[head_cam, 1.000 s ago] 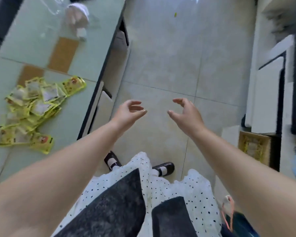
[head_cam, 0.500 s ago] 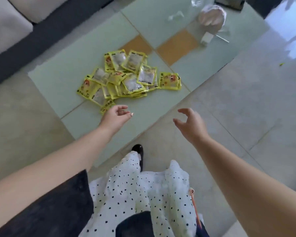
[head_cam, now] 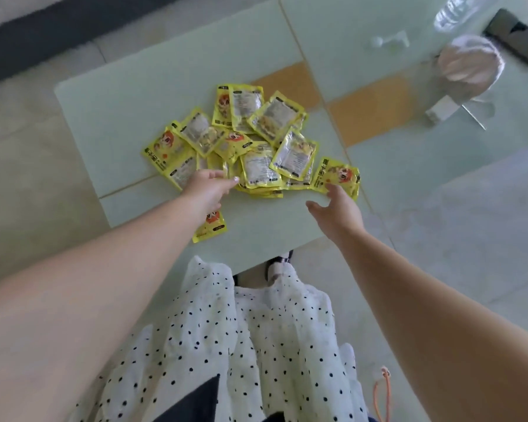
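Yellow packets meet both hands. The left hand (head_cam: 209,185) lies released, fingers straight, its tips resting on the near edge of the pile of packets (head_cam: 250,141). The right hand (head_cam: 337,208) is released too, fingers spread and holding nothing, with its tips at the near edge of the rightmost packet (head_cam: 339,175). One lone packet (head_cam: 211,226) lies apart from the heap, partly under the left wrist.

About eleven packet faces show in all. They overlap, and more edges peek from beneath, so I cannot tell the exact count. All of them lie on the pale green glass bench (head_cam: 119,95), where two orange squares (head_cam: 369,108) show. At its far right sit one dark phone (head_cam: 514,36), one pinkish round bundle (head_cam: 470,63) and one small white box (head_cam: 441,109).
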Action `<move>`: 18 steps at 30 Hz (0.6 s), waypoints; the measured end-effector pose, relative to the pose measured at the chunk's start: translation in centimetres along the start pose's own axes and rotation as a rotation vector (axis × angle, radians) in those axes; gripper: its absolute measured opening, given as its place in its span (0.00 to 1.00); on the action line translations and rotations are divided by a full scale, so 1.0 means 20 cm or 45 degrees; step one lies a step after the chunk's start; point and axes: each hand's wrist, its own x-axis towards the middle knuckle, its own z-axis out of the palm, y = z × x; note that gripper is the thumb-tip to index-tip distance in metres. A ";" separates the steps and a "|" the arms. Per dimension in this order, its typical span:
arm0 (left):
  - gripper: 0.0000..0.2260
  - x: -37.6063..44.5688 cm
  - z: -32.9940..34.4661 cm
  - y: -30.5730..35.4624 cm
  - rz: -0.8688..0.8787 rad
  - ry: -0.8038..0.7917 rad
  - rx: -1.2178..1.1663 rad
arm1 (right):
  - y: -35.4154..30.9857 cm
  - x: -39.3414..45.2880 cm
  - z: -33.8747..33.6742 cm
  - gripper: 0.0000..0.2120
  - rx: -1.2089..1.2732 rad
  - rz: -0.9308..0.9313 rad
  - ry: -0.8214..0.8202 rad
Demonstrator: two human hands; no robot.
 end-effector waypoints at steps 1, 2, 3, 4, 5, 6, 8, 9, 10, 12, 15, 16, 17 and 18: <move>0.20 0.04 0.03 0.03 -0.017 0.003 0.028 | -0.01 0.05 0.00 0.30 -0.013 -0.004 -0.023; 0.21 0.08 0.06 0.06 -0.020 0.021 0.055 | -0.03 0.11 -0.01 0.30 -0.025 -0.017 -0.042; 0.21 0.12 0.09 0.08 -0.021 0.045 0.075 | -0.04 0.16 -0.01 0.30 -0.029 -0.031 -0.061; 0.22 0.16 0.12 0.11 -0.023 0.075 0.094 | -0.06 0.23 -0.02 0.30 -0.025 -0.046 -0.076; 0.22 0.20 0.15 0.14 -0.028 0.104 0.119 | -0.08 0.30 -0.02 0.30 -0.025 -0.057 -0.089; 0.23 0.24 0.18 0.16 -0.030 0.131 0.154 | -0.09 0.36 -0.02 0.30 -0.034 -0.064 -0.094; 0.25 0.32 0.25 0.18 -0.012 0.175 0.229 | -0.10 0.48 -0.01 0.31 -0.066 -0.065 -0.098; 0.26 0.35 0.28 0.20 -0.011 0.202 0.259 | -0.11 0.55 -0.01 0.31 -0.077 -0.060 -0.098; 0.27 0.39 0.31 0.20 -0.023 0.226 0.281 | -0.11 0.60 0.00 0.31 -0.081 -0.052 -0.102; 0.30 0.45 0.37 0.21 -0.066 0.271 0.326 | -0.11 0.70 0.02 0.29 -0.072 -0.040 -0.120; 0.36 0.52 0.44 0.19 -0.102 0.343 0.447 | -0.12 0.80 0.07 0.29 -0.061 -0.013 -0.158; 0.38 0.53 0.47 0.18 -0.098 0.367 0.512 | -0.12 0.82 0.09 0.31 -0.053 0.005 -0.160; 0.39 0.53 0.49 0.17 -0.086 0.389 0.582 | -0.13 0.84 0.11 0.32 -0.056 0.019 -0.151; 0.40 0.54 0.51 0.16 -0.072 0.413 0.643 | -0.13 0.85 0.13 0.35 -0.079 0.029 -0.132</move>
